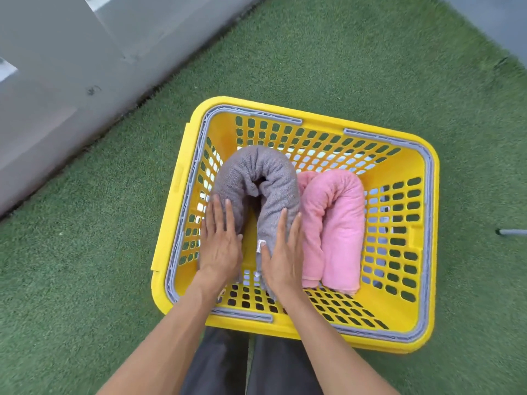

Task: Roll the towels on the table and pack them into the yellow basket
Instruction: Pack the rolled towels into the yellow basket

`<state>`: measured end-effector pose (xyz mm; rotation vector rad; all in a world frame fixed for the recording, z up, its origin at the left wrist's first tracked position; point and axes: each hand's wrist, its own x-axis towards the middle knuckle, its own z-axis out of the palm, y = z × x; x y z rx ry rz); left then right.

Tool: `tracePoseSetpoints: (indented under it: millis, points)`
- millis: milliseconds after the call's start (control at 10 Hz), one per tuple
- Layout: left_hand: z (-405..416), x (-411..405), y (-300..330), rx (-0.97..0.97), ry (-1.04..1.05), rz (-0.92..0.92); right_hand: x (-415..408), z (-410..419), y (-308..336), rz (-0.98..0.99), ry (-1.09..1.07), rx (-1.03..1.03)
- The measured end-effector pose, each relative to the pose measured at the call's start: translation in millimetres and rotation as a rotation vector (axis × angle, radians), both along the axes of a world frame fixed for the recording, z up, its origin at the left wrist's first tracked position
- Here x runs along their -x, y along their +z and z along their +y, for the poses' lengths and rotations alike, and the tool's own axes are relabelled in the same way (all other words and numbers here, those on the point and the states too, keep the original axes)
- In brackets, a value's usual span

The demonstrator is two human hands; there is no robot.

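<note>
Inside the yellow basket point(410, 336), flat left hand point(219, 246) and right hand point(281, 258) press the grey towel point(256, 172) beside the pink towel point(332, 223).

Green artificial-turf floor point(342, 67) throughout; grey smooth wall panel point(57, 81) across far left; thin grey metal rod point(513, 232) at right edge; even daylight.

Bright yellow basket point(399, 336), walls and floor pierced with a regular grid of rounded slots, trimmed along the rim with grey handles point(425, 223). Inside, plain grey towel point(256, 178) with a small white tag, beside plain pink towel point(330, 218). Underneath, green artificial grass point(342, 67), finely speckled. Pale grey wall point(57, 81) at upper left. Dark charcoal trousers point(222, 363) at bottom edge.
</note>
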<state>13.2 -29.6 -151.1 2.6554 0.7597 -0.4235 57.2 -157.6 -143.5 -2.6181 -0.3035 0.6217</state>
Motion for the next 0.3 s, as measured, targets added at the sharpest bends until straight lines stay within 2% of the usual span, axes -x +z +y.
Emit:
tracePoseSetpoints:
  millis: [100,200,300]
  points:
    - [-2.2,2.2,4.2,0.007,-0.026,0.003,-0.5,-4.8,4.2,0.017,0.008,-0.023]
    - [-0.3,2.0,16.9,0.068,-0.004,-0.072,0.7,-8.9,22.5,0.081,-0.006,-0.087]
    - [-8.8,24.1,47.8,0.076,-0.019,-0.118,-2.9,-25.9,72.2,0.166,-0.039,-0.194]
